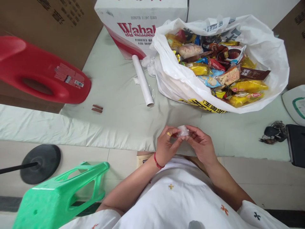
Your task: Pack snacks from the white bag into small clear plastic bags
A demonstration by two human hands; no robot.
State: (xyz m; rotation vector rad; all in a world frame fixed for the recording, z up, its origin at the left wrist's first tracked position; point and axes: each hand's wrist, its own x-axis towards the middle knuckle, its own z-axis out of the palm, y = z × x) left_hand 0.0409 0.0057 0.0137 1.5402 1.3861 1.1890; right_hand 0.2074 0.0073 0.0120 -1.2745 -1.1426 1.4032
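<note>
Between the fingertips of both hands is a small crumpled piece of clear, whitish plastic point(183, 131). My left hand point(168, 140), with a ring and a red cord at the wrist, pinches it from the left. From the other side my right hand point(201, 143) pinches it with thumb and fingers. Both hands are just over the near edge of the cloth-covered table point(119, 127). Beyond them stands a large white plastic bag point(166, 76), its mouth spread wide, full of wrapped snacks point(214, 63). A white paper roll point(143, 81) lies left of the bag, beside more crumpled clear plastic point(150, 66).
A red jug point(47, 70) lies at the left, near two small brown strips point(97, 108). Behind stands a white and red Wahaha carton point(140, 28). Keys point(274, 132) and a dark device point(296, 144) sit at the right. A green stool point(59, 197) is on the floor.
</note>
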